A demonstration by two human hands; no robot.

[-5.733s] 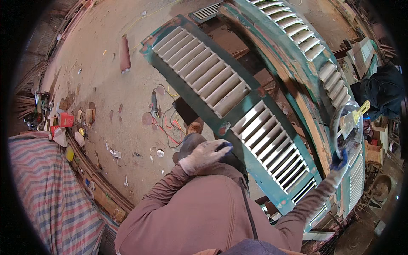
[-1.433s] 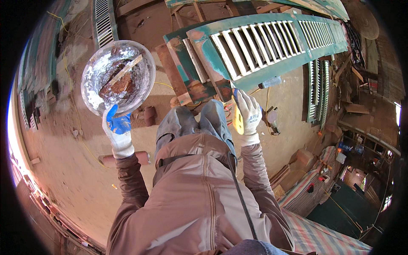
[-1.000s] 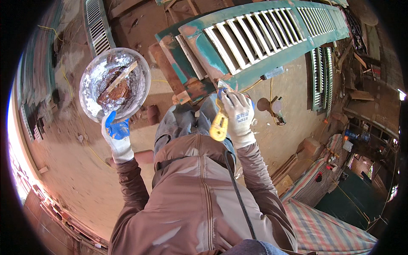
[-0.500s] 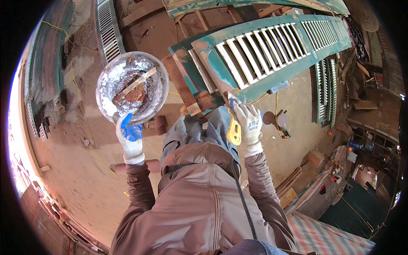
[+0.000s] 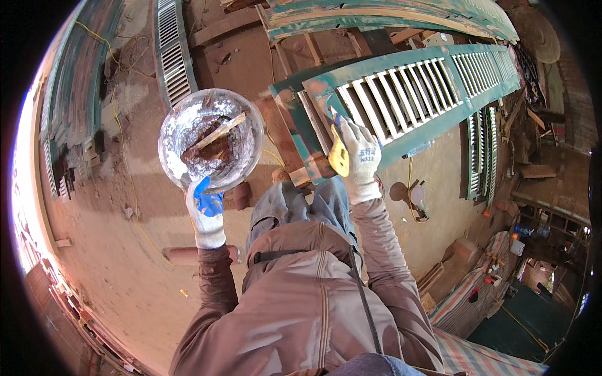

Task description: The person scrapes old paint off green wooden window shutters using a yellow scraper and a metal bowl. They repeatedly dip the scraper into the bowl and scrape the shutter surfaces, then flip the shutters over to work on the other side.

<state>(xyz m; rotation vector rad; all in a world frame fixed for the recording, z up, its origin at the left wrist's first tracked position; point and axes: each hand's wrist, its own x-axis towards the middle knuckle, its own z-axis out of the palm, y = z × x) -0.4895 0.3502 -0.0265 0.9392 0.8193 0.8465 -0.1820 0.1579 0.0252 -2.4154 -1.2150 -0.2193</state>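
Observation:
My left hand (image 5: 207, 216), in a white glove with a blue palm, grips the near rim of a round metal bowl (image 5: 254, 147). Inside the bowl lie a brown paste (image 5: 212, 153) and a wooden stick (image 5: 219, 133), its walls smeared whitish. My right hand (image 5: 362, 156), gloved in white, is closed around a yellow-handled scraper (image 5: 339, 156). The scraper's tip is at the near left end of a green louvred shutter (image 5: 414, 135) with pale slats; whether it touches the wood I cannot tell. Brown patches mark that end of the frame.
Another green panel (image 5: 376, 19) lies beyond the shutter. More green boards (image 5: 84, 94) are stacked at the left, near a narrow louvred panel (image 5: 174, 62). A yellow cord (image 5: 122, 138) crosses the floor. Louvred pieces (image 5: 483, 153) and a striped sheet (image 5: 483, 351) are on the right.
My right hand has moved the scraper up and left onto the shutter's near end. The whole view has shifted slightly; the bowl stays in my left hand.

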